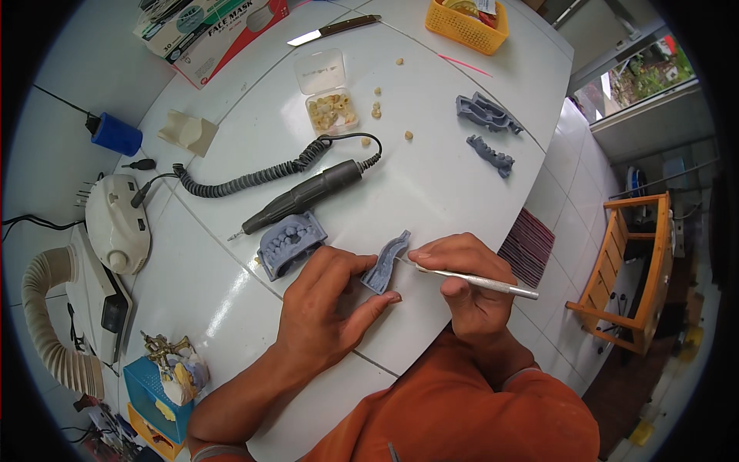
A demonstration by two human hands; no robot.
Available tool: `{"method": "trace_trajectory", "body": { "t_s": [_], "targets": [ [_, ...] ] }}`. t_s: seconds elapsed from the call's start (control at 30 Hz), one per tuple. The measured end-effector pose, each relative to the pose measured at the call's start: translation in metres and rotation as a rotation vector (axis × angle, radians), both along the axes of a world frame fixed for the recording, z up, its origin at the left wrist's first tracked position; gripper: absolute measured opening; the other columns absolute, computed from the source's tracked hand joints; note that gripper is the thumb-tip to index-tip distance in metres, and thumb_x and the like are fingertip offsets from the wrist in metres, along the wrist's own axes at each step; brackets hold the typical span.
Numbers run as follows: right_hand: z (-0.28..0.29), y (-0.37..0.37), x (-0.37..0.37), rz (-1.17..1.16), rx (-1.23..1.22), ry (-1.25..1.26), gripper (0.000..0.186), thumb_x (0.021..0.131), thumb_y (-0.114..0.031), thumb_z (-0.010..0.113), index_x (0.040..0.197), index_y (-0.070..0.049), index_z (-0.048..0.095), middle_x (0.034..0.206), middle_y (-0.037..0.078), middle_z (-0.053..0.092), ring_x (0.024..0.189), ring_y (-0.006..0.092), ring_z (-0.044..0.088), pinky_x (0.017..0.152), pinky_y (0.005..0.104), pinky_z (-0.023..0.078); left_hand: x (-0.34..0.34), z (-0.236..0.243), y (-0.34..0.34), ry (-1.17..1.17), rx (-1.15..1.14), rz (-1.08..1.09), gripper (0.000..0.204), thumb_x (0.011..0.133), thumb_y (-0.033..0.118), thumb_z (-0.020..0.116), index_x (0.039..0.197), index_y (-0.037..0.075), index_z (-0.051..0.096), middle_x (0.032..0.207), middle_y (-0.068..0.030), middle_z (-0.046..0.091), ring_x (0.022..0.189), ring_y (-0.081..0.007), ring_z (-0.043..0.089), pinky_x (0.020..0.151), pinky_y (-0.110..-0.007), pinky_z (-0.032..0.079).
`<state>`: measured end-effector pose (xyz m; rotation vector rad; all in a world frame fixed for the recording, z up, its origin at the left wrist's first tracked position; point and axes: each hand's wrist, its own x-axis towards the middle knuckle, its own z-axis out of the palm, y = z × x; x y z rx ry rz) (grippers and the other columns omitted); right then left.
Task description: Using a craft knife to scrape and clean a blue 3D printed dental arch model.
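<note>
My left hand grips a narrow, curved grey-blue resin piece between thumb and fingers, upright over the white table. My right hand holds a slim silver-handled hand tool in a pinch, its thin tip at the right side of that piece. Just left of my fingers lies a grey-blue dental model with moulded teeth. A black handpiece with a coiled cord lies beyond it, its bit pointing left toward the table's left side.
Around the white tiled table are a control box, suction hose, open case of tooth-coloured pieces, knife, yellow basket, two grey models and blue trays. A wooden stool stands right.
</note>
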<state>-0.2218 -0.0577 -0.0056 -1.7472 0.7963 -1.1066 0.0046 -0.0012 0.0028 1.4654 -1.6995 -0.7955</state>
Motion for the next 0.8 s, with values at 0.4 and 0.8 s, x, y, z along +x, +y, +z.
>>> {"method": "trace_trajectory", "body": {
  "t_s": [0.4,0.8],
  "targets": [
    [-0.007,-0.006,-0.007,-0.035,-0.018,-0.108,0.02,0.099,-0.014,0.082,0.109,-0.003,0.069,0.104,0.016,0.081,0.116,0.0371,0.076,0.108,0.0549,0.056,0.002,-0.002,-0.002,0.069,-0.02,0.005,0.039,0.085,0.003,0.089,0.121,0.0,0.078,0.105,-0.0104,0.071,0.075,-0.0136,0.065,0.063,-0.026,0.051],
    [-0.004,-0.01,-0.01,0.086,-0.085,0.0,0.017,0.092,-0.004,0.084,0.103,-0.003,0.072,0.104,0.015,0.08,0.104,0.0332,0.08,0.104,0.0561,0.06,0.0,0.0,-0.001,0.049,0.036,0.02,0.036,0.086,0.003,0.089,0.12,0.001,0.079,0.107,-0.0094,0.066,0.072,-0.0115,0.064,0.062,-0.026,0.052]
  ]
}}
